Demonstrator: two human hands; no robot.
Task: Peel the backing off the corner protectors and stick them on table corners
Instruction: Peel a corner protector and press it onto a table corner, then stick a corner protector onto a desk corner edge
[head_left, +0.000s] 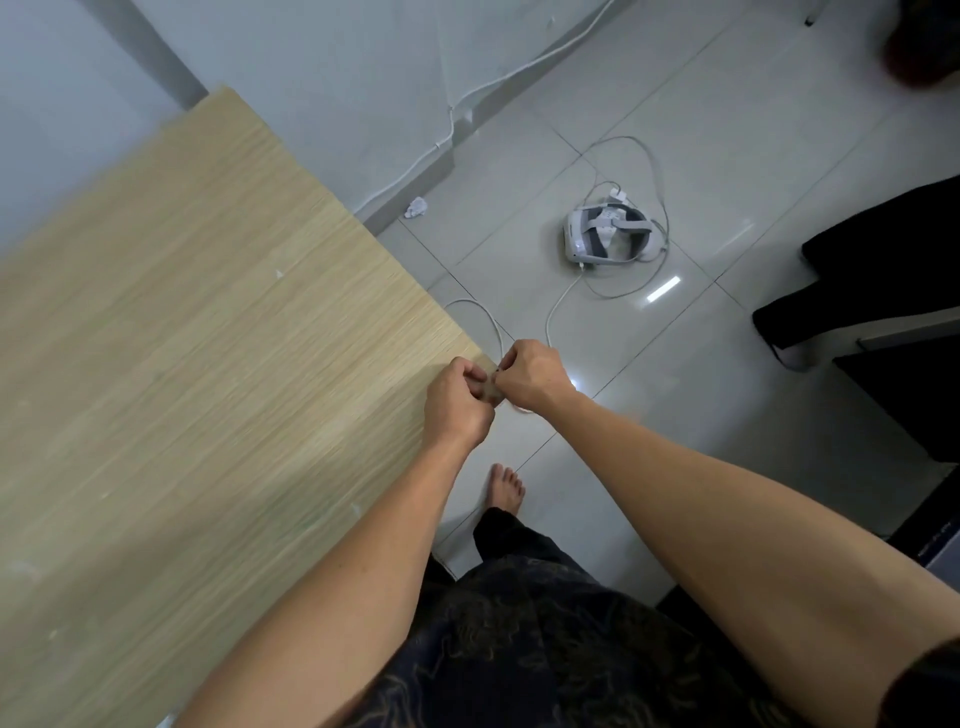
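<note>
A light wooden table (208, 338) fills the left of the head view, with its near right corner at the middle of the frame. Both hands meet at that corner. My left hand (457, 402) is over the table edge with its fingers curled. My right hand (530, 374) is just off the corner, fingertips pinched. Between the two sets of fingertips is a small clear corner protector (491, 387), mostly hidden and blurred. Whether it touches the corner cannot be told.
A white headset (605, 234) with looping white cables lies on the tiled floor beyond the corner. A crumpled scrap (415, 208) sits by the wall. Dark furniture (883, 291) stands at right. My bare foot (505, 488) is below the hands.
</note>
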